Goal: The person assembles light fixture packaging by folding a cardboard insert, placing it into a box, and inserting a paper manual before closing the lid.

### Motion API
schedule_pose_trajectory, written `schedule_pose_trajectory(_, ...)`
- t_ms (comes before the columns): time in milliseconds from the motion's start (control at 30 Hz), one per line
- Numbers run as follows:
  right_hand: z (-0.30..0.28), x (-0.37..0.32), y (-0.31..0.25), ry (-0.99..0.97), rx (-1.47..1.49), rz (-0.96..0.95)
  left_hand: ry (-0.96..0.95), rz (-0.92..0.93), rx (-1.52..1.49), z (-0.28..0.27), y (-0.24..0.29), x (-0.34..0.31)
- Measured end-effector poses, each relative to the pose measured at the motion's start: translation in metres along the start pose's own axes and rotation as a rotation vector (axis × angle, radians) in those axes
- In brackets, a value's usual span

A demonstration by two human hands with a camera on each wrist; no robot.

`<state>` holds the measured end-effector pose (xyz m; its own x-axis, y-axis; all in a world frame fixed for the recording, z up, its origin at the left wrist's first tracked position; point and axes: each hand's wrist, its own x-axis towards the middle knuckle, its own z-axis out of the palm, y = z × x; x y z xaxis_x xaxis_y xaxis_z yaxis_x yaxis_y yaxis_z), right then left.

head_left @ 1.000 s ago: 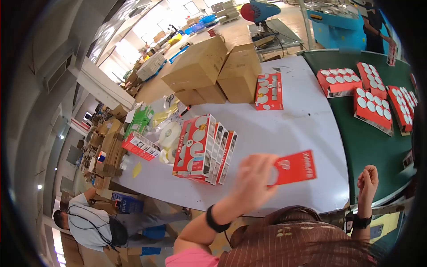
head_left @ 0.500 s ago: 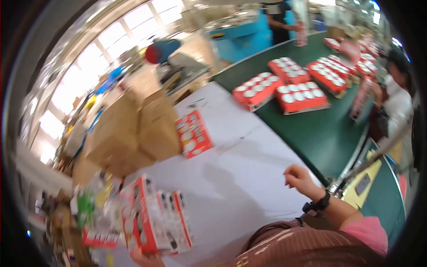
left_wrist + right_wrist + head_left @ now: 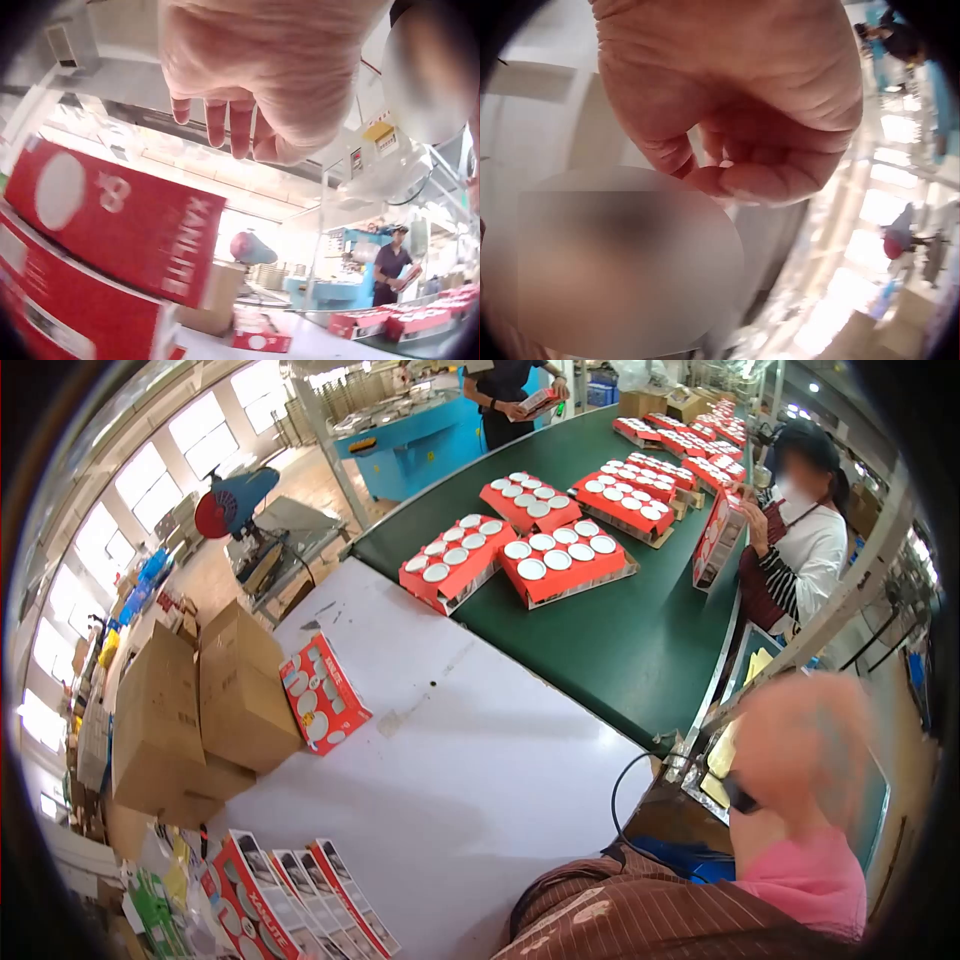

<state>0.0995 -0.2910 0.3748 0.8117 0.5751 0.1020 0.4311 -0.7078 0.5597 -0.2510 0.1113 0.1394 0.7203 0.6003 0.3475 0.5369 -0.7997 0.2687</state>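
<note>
My left hand [image 3: 262,67] is outside the head view; in the left wrist view its fingers hang loosely with nothing in them. Below it lies a red panel marked XANLITE [image 3: 127,217], over the red side of a carton. In the head view a group of red and white cartons [image 3: 290,910] leans at the table's lower left. My right hand [image 3: 805,750] is raised close to the head camera and blurred there. In the right wrist view its fingers [image 3: 780,180] curl in to meet the thumb, with nothing visible between them, beside a blurred oval patch.
Another red carton [image 3: 325,695] rests against brown cardboard boxes [image 3: 240,690] on the white table [image 3: 450,760]. Several red cartons with white discs [image 3: 565,560] lie on the green conveyor [image 3: 620,650]. A person [image 3: 800,550] at the right holds a carton; another stands beyond the belt.
The head view has swung right. My left hand, earlier carrying a red card and then at the leaning cartons, has left the head view. My right hand has risen from the table edge.
</note>
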Motion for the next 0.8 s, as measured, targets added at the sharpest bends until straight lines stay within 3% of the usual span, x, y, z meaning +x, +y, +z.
schedule_pose_trajectory(33, -0.009, -0.008, 0.023, 0.105, 0.728, -0.497, 0.003, 0.013, -0.043, 0.007, 0.019, 0.002)
schedule_pose_trajectory(67, -0.016, -0.013, 0.036, 0.441, 1.121, -0.956, 0.024, 0.047, -0.089, 0.015, 0.066, 0.015)
schedule_pose_trajectory(100, -0.017, -0.011, 0.043, 0.605, 1.158, -1.057, 0.033, 0.075, -0.129, 0.025, 0.11, 0.027)
schedule_pose_trajectory(167, -0.018, -0.014, 0.054, 0.826, 1.155, -1.168, 0.027, 0.139, -0.193, 0.041, 0.17, 0.038)
schedule_pose_trajectory(300, 0.007, -0.01, 0.074, 1.015, 1.143, -1.197, -0.057, 0.299, -0.284, 0.071, 0.238, 0.048)
schedule_pose_trajectory(500, 0.059, 0.016, 0.11, 1.25, 1.203, -1.178, -0.167, 0.237, -0.322, 0.094, 0.295, 0.052)
schedule_pose_trajectory(533, 0.069, 0.023, 0.118, 1.293, 1.233, -1.165, -0.166, 0.239, -0.312, 0.104, 0.282, 0.041)
schedule_pose_trajectory(567, 0.081, 0.034, 0.125, 1.33, 1.275, -1.143, -0.336, -0.056, -0.448, 0.125, 0.253, 0.017)
schedule_pose_trajectory(633, 0.123, 0.066, 0.139, 1.361, 1.444, -1.005, -0.501, -0.332, -0.58, 0.143, 0.238, 0.009)
schedule_pose_trajectory(667, 0.155, 0.096, 0.142, 1.298, 1.646, -0.763, -0.46, -0.227, -0.487, 0.142, 0.243, 0.012)
schedule_pose_trajectory(733, 0.219, 0.174, 0.138, 0.907, 2.105, -0.071, -0.375, -0.019, -0.305, 0.136, 0.259, 0.021)
schedule_pose_trajectory(767, 0.278, 0.226, 0.149, 0.708, 2.249, 0.005, -0.332, 0.08, -0.214, 0.131, 0.266, 0.024)
schedule_pose_trajectory(800, 0.331, 0.261, 0.149, 0.573, 2.323, 0.244, -0.287, 0.178, -0.121, 0.127, 0.269, 0.026)
